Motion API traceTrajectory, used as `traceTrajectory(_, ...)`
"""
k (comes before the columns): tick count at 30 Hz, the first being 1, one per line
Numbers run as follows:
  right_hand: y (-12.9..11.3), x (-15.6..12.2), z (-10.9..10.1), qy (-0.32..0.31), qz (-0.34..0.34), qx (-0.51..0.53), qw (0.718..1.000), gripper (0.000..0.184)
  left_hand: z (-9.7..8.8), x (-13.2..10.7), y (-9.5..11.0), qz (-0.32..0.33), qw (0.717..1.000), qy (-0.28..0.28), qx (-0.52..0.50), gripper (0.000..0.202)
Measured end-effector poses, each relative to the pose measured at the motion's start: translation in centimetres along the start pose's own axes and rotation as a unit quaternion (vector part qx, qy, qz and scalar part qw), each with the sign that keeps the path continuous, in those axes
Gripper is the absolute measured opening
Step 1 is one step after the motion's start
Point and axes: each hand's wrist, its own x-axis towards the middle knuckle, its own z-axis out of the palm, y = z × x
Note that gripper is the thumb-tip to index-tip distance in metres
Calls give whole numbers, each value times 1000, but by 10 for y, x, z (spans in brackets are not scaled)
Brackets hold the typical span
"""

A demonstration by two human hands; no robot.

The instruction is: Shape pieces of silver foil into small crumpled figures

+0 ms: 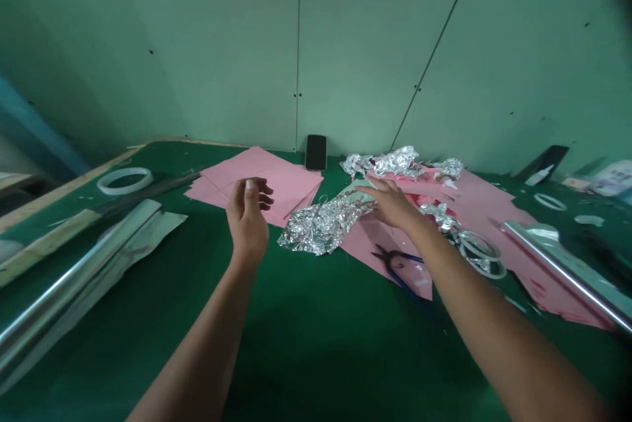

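Note:
My left hand point(249, 219) is raised above the table with its fingers loosely curled and apart, nothing in them. To its right is a crumpled sheet of silver foil point(320, 228) with a pale flat piece at its upper edge. My right hand point(392, 203) grips the right end of this foil; its fingertips are partly hidden there. Below that hand, scissors point(390, 257) with dark blades and blue handles lie on pink paper point(365, 244). Behind my left hand lies a stack of pink paper sheets point(261, 175).
A phone point(316, 152) leans against the green wall. More crumpled foil point(402, 160) lies at the back right. Tape rolls point(125, 180) sit left and right point(478, 245). Long foil rolls lie at the left point(79, 284) and right point(567, 274) sides.

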Motion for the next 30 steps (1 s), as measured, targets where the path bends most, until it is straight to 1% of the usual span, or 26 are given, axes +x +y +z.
traceTrajectory(2,-2,14,4,-58,-33,-41,997,63,1,-2,-1,7,1000,-9,10,26)
traceTrajectory(3,-3,19,6,-75,-40,-54,995,60,2,-3,-1,9,1000,-9,17,25)
traceTrajectory(5,-3,27,10,-85,-40,-67,993,46,2,-4,-2,5,1000,-7,26,24)
traceTrajectory(6,-2,30,11,-77,-34,-69,994,38,2,-5,-2,1,1000,-6,27,23)
traceTrajectory(8,2,32,8,-43,-8,-71,997,28,2,-5,-3,-5,1000,-6,25,23)
traceTrajectory(11,12,32,-8,26,63,-74,995,29,1,-4,-4,-5,1000,-5,12,21)
traceTrajectory(13,18,29,-24,99,125,-27,987,27,-1,-3,-5,2,1000,1,6,20)
traceTrajectory(14,19,25,-33,142,150,30,978,23,-2,-3,-5,10,1000,5,5,20)
traceTrajectory(15,18,18,-42,182,169,107,963,17,-2,-2,-5,24,1000,10,5,19)
traceTrajectory(16,15,9,-50,208,176,198,942,11,-3,-2,-2,42,999,14,7,17)
traceTrajectory(17,10,-3,-58,216,177,295,914,8,-2,-3,1,63,998,16,10,16)
traceTrajectory(18,3,-17,-65,202,179,387,882,9,1,-3,7,82,996,19,13,14)
traceTrajectory(19,-6,-33,-70,166,185,457,854,12,4,-5,15,98,995,23,17,12)
traceTrajectory(21,-27,-67,-75,97,207,545,807,17,16,-12,37,99,995,12,29,9)
traceTrajectory(22,-38,-84,-76,61,215,573,789,19,22,-17,49,84,996,-11,38,8)
traceTrajectory(23,-50,-98,-75,13,219,592,775,21,29,-23,62,48,996,-61,44,10)
traceTrajectory(24,-60,-111,-73,-31,209,604,768,23,36,-30,73,3,992,-121,40,13)
traceTrajectory(25,-70,-121,-70,-47,194,616,762,20,41,-37,83,-44,980,-194,30,16)
traceTrajectory(26,-79,-128,-67,-61,182,627,755,17,44,-44,90,-87,960,-265,21,18)
traceTrajectory(27,-87,-134,-64,-72,171,634,751,15,46,-51,94,-124,938,-324,17,22)
traceTrajectory(28,-94,-138,-61,-82,163,639,748,14,46,-59,95,-153,921,-358,16,26)
traceTrajectory(29,-100,-142,-59,-90,158,646,742,15,43,-65,95,-175,912,-370,18,29)
traceTrajectory(30,-105,-145,-58,-97,154,657,732,18,39,-72,93,-190,912,-362,22,31)
